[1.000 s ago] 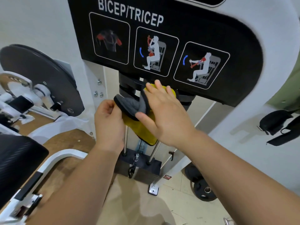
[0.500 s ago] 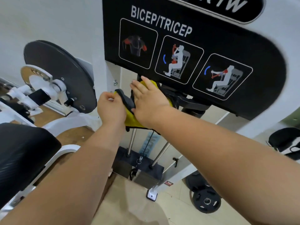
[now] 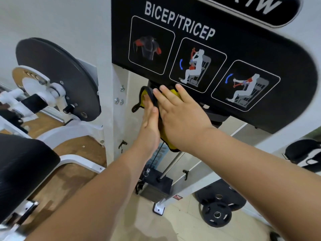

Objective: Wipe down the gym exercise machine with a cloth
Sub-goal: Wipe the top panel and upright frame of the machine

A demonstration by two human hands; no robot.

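The yellow cloth, edged in black, lies bunched against the gym machine just under the lower rim of the black BICEP/TRICEP placard. Its upper corner curls out to the left, and a lower flap hangs down between the two wrists. The right hand lies flat over the cloth with fingers straight and spread, fingertips reaching the placard's rim. It is an open grip, pressing rather than clutching. The left hand stands edge-on just beside the right and touches it, fingers straight and pointing up into the cloth's curled left fold. Its grip is open too, the fingers laid against the fabric, though whether the thumb nips any of it I cannot tell. Below the hands a chrome guide rod slants down to the black weight stack, with a thin cable running beside it. To the left a large black disc stands on the machine's white frame, and a black pad fills the lower left corner. Black weight plates lie on the pale tiled floor at lower right
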